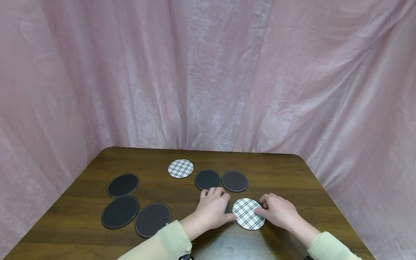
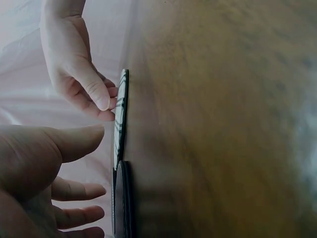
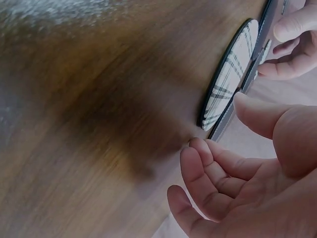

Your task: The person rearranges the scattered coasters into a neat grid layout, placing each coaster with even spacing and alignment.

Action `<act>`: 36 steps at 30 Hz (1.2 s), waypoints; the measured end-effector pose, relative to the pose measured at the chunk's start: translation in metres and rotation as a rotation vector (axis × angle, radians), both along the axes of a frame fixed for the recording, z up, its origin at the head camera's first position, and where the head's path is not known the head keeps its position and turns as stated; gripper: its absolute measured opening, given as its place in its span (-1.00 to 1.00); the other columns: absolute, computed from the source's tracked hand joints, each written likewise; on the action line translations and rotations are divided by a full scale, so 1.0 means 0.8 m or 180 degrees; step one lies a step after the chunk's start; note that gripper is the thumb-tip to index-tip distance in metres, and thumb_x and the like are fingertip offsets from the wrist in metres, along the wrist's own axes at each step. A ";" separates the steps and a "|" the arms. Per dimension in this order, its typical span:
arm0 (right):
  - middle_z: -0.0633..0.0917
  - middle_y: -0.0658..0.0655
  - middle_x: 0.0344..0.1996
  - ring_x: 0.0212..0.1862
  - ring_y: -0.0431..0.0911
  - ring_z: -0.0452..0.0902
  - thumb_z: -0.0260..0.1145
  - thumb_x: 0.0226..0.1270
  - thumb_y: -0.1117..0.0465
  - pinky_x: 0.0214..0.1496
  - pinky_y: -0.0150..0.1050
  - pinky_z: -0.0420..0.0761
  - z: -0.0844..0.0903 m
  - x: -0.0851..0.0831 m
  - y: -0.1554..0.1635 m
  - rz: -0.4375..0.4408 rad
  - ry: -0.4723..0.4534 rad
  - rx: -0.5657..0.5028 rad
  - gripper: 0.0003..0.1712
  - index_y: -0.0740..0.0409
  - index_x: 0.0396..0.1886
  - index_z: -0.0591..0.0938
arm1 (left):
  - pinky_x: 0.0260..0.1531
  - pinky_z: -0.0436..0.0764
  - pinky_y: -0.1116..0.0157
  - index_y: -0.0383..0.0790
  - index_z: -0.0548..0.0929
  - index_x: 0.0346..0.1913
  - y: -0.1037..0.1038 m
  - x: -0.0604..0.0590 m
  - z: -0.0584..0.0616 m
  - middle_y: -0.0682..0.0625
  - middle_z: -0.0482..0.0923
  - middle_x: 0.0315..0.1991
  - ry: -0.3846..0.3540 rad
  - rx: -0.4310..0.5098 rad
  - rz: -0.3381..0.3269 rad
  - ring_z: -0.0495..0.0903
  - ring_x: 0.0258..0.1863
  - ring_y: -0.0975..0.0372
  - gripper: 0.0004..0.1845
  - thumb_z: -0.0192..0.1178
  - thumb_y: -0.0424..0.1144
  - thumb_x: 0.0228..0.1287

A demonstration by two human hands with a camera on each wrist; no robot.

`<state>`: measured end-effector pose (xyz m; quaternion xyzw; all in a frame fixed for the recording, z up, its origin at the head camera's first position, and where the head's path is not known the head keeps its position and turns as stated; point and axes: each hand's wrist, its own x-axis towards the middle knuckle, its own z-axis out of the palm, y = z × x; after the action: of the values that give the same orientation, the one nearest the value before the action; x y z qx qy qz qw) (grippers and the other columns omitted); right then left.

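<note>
While head view shows both hands pinching plaid coaster (image 1: 248, 213), left wrist reveals dark coaster (image 2: 120, 198) beneath.

Both forearms, in pale yellow sleeves, reach forward from the near edge, each hand at one side of the plaid coaster (image 1: 248, 213). The left hand (image 1: 212, 209) lies knuckles up, fingers curled, thumb tip against the coaster's left rim. The right hand (image 1: 279, 211) mirrors it, its fingertips (image 2: 101, 101) touching the right rim, thumb extended, fingers loosely bent.
</note>
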<state>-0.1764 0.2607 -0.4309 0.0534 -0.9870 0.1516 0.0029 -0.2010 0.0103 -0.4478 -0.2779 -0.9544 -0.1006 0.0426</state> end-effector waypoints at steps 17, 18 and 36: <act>0.62 -0.09 -0.33 -0.28 -0.17 0.50 0.65 0.34 -0.02 -0.20 -0.06 0.55 -0.001 0.000 0.000 -0.0016 -0.0154 -0.0168 -0.73 0.01 -0.19 0.77 | 0.24 0.46 -0.12 -0.04 0.77 -0.01 0.012 0.007 -0.002 0.00 0.64 0.11 -0.0074 -0.0119 -0.0009 0.53 0.21 0.05 -0.41 0.58 0.35 0.19; 0.63 -0.09 -0.33 -0.27 -0.18 0.51 0.65 0.34 -0.02 -0.19 -0.06 0.56 -0.002 0.000 0.000 -0.0022 -0.0150 -0.0167 -0.73 0.01 -0.19 0.77 | 0.24 0.46 -0.12 -0.05 0.77 0.00 0.013 0.006 -0.002 -0.01 0.64 0.11 -0.0070 -0.0129 -0.0005 0.53 0.20 0.05 -0.40 0.58 0.36 0.19; 0.72 0.00 -0.35 -0.29 -0.12 0.63 0.65 0.31 0.16 -0.19 -0.05 0.64 -0.003 -0.006 0.003 -0.0089 -0.0241 -0.0695 -0.67 0.17 -0.12 0.68 | 0.39 0.41 -0.16 -0.06 0.78 0.03 0.018 0.002 -0.004 -0.04 0.64 0.14 -0.0040 -0.0094 -0.0059 0.52 0.25 0.02 -0.39 0.61 0.33 0.17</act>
<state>-0.1814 0.2631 -0.4334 0.0333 -0.9647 0.2600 -0.0264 -0.1997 0.0249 -0.4511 -0.2867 -0.9534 -0.0887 0.0316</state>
